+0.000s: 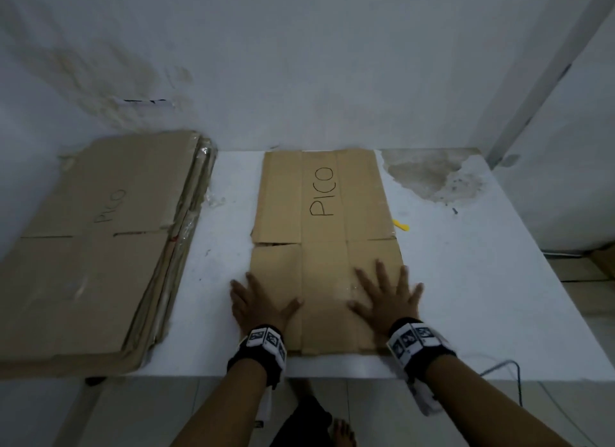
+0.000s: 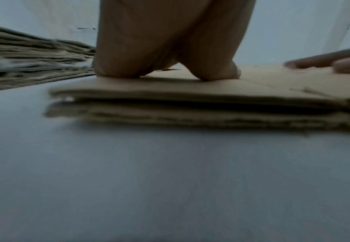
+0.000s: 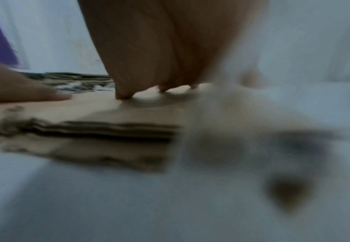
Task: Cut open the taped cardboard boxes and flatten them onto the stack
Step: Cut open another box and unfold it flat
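A flattened cardboard box (image 1: pixel 324 247) marked "PICO" lies flat in the middle of the white table (image 1: pixel 482 280). My left hand (image 1: pixel 258 301) presses flat on its near left corner, fingers spread, partly over the edge. My right hand (image 1: pixel 387 296) presses flat on its near right part, fingers spread wide. In the left wrist view my left hand (image 2: pixel 165 49) rests on the cardboard's (image 2: pixel 190 101) layered edge. In the right wrist view my right hand (image 3: pixel 161 57) bears on the cardboard (image 3: pixel 87 135). A stack of flattened boxes (image 1: pixel 96 247) lies at the table's left.
A small yellow object (image 1: pixel 401 226) lies just right of the cardboard. The wall runs close behind the table; a stained patch (image 1: pixel 432 177) marks the far right corner. A cable (image 1: pixel 502 368) hangs off the near right edge. My foot (image 1: pixel 342 431) shows on the tiled floor below.
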